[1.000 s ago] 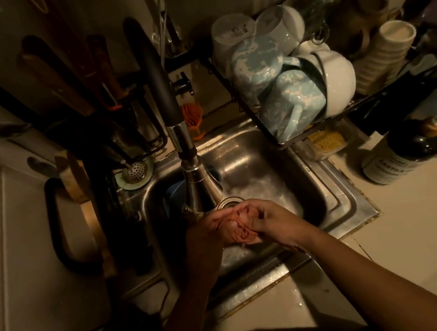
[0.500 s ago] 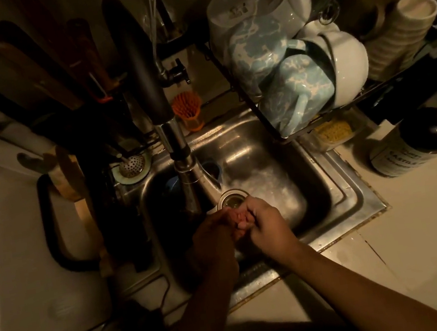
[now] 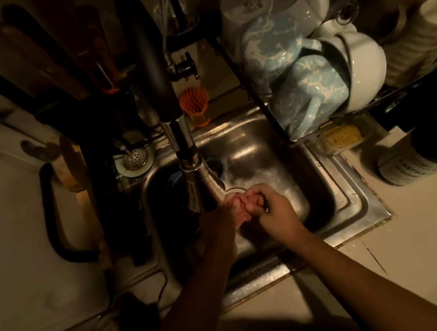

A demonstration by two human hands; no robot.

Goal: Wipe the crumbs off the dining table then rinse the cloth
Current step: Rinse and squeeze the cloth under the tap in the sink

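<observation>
Over the steel sink [image 3: 339,197], a small pinkish cloth [image 3: 242,207] is bunched up between both my hands. My left hand [image 3: 217,230] grips its left side and my right hand [image 3: 274,209] grips its right side, fingers curled round the fabric. The cloth sits just under the spray head of the tall faucet [image 3: 200,185], near the drain ring [image 3: 234,190]. The light is dim, and most of the cloth is hidden by my fingers.
A dish rack [image 3: 304,137] with blue and white mugs overhangs the sink's right side. A dark bottle [image 3: 428,158] lies on the right counter. A white cutting board [image 3: 25,253] lies at the left, with a strainer [image 3: 134,158] and orange brush [image 3: 195,106] behind the sink.
The camera has dipped slightly, so the scene sits higher in view. My hands stay under the faucet and keep working the cloth, shifting a little against each other.
</observation>
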